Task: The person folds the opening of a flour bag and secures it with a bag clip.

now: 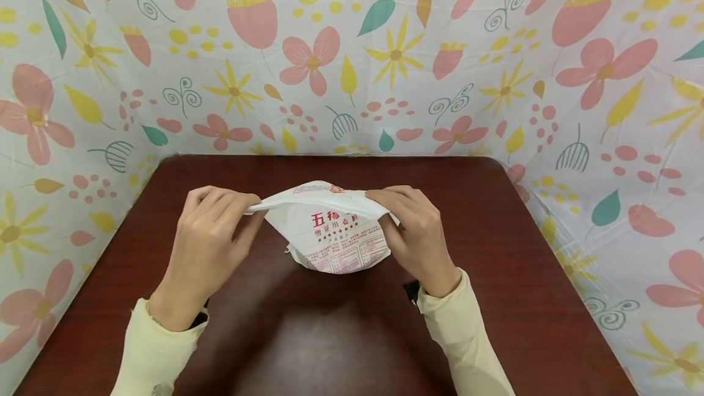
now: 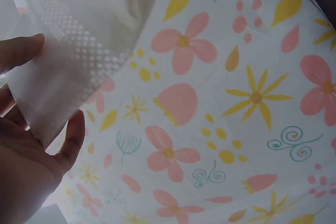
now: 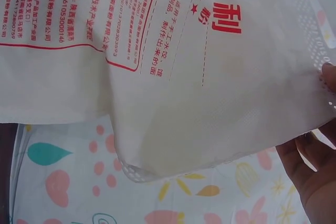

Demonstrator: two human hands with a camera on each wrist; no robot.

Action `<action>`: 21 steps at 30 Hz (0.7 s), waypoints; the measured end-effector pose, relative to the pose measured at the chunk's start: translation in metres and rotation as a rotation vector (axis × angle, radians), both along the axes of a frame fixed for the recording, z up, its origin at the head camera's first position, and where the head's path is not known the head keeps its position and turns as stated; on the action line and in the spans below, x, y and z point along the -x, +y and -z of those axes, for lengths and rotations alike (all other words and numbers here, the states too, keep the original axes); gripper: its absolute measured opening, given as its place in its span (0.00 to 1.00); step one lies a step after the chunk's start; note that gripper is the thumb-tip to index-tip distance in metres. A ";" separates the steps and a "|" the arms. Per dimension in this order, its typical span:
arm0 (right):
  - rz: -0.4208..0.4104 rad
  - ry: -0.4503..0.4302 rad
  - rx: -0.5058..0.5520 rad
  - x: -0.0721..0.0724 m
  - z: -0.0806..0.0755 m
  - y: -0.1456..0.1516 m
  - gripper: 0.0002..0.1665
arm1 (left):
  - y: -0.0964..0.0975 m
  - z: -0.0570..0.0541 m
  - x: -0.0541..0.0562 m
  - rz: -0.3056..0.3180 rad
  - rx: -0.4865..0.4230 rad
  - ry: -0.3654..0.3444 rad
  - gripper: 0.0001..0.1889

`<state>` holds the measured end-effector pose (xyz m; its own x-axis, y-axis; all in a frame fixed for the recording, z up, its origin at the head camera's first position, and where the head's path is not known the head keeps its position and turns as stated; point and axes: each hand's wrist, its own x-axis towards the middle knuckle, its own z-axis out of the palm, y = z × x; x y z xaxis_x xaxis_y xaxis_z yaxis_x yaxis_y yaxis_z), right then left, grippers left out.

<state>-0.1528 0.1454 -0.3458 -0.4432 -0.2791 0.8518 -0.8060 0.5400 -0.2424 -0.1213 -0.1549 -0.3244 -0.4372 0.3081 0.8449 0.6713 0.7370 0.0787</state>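
Observation:
A white flour bag (image 1: 341, 234) with red Chinese print stands over the middle of the table, its upper edge stretched sideways between the two hands. At the left end of that edge, my left hand (image 1: 214, 234) pinches the corner. My right hand (image 1: 415, 225) grips the other end, fingers over the top and thumb below. In the left wrist view, the bag's pale, dotted edge (image 2: 97, 51) lies between the thumb and fingers. The right wrist view shows a broad printed side of the bag (image 3: 210, 114) and a perforated border near the fingertips. The bag's inside is hidden in the head view.
A dark reddish-brown table (image 1: 324, 335) with rounded far corners lies beneath the bag and forearms. White sheeting with a flower pattern (image 1: 352, 66) hangs close behind and along both sides of it. Pale sleeves (image 1: 159, 347) cover the forearms.

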 end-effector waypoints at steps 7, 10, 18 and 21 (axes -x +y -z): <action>0.014 0.014 0.023 0.003 0.000 0.003 0.14 | -0.008 0.001 0.002 0.023 -0.037 -0.016 0.06; 0.014 0.015 0.042 0.004 0.001 0.003 0.15 | -0.009 -0.001 0.005 0.042 -0.047 -0.017 0.06; -0.024 -0.013 0.136 0.008 -0.001 0.003 0.13 | -0.009 -0.010 0.013 0.103 -0.105 -0.030 0.07; -0.055 -0.020 0.178 0.010 -0.002 0.003 0.11 | -0.010 -0.014 0.015 0.113 -0.123 -0.046 0.08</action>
